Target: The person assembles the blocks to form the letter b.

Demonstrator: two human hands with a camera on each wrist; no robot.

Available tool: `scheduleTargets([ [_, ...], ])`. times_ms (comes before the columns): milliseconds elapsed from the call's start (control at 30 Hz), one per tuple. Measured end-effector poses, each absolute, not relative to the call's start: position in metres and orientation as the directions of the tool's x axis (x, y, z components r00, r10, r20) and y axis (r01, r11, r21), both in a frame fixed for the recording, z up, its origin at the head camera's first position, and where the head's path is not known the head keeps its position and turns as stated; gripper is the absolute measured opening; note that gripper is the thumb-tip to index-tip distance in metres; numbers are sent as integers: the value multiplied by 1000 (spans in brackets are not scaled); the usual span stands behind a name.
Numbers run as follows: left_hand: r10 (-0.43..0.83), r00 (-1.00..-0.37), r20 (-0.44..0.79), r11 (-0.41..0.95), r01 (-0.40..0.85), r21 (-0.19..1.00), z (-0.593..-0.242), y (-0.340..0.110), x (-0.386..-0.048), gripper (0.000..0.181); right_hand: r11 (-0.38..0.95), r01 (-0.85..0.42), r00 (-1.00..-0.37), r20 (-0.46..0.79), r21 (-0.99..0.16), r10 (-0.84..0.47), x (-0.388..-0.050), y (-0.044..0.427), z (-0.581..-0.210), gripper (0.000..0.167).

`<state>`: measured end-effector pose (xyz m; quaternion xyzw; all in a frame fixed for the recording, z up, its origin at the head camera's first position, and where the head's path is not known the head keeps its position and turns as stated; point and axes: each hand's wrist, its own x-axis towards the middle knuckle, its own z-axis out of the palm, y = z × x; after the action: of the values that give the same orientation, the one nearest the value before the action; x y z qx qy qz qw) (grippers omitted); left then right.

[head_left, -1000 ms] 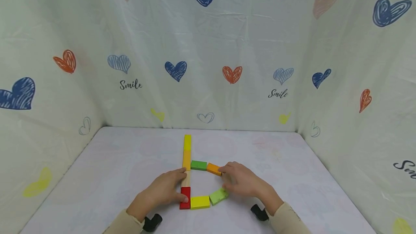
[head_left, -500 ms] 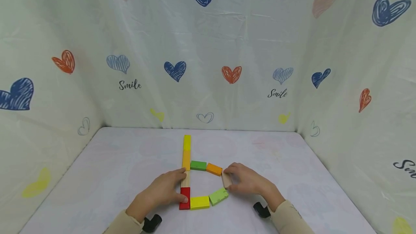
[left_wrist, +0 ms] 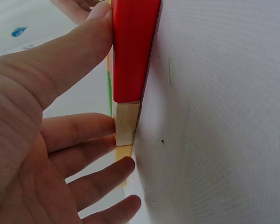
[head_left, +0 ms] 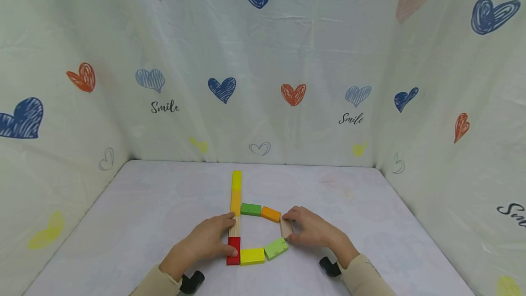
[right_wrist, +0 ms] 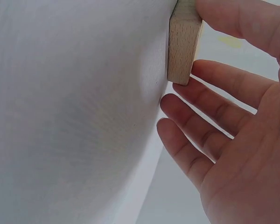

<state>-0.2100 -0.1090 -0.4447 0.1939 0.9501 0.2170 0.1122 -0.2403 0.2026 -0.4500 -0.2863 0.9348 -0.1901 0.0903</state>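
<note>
Flat wooden blocks form an outline on the table. Its straight column runs from a yellow block (head_left: 237,180) and an orange-yellow block (head_left: 236,202) through a plain wood block (head_left: 234,228) to a red block (head_left: 234,243). My left hand (head_left: 207,240) rests its thumb on the red block and its index finger on the plain one, other fingers spread. On the curved side, my right hand (head_left: 314,228) pinches a second plain wood block (head_left: 285,229) between thumb and fingers. This block stands between the orange block (head_left: 270,214) and the light green block (head_left: 276,249).
A green block (head_left: 251,209) links the column to the orange block. Below, a yellow block (head_left: 252,256) lies between the red and light green ones. The white table (head_left: 172,186) meets a heart-printed curtain (head_left: 263,118) at its far edge.
My right hand has shifted slightly right, from the orange block's end to the plain wood block, which now shows more fully. The left hand has stayed in place.
</note>
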Motion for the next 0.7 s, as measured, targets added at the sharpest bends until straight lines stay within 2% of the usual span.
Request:
scheduleTargets([
  [700,422,-898,-122,823,323,468,-443,-110,-209,79,757,-479,-834,-39,-444,-551,-241,210,-444,49],
])
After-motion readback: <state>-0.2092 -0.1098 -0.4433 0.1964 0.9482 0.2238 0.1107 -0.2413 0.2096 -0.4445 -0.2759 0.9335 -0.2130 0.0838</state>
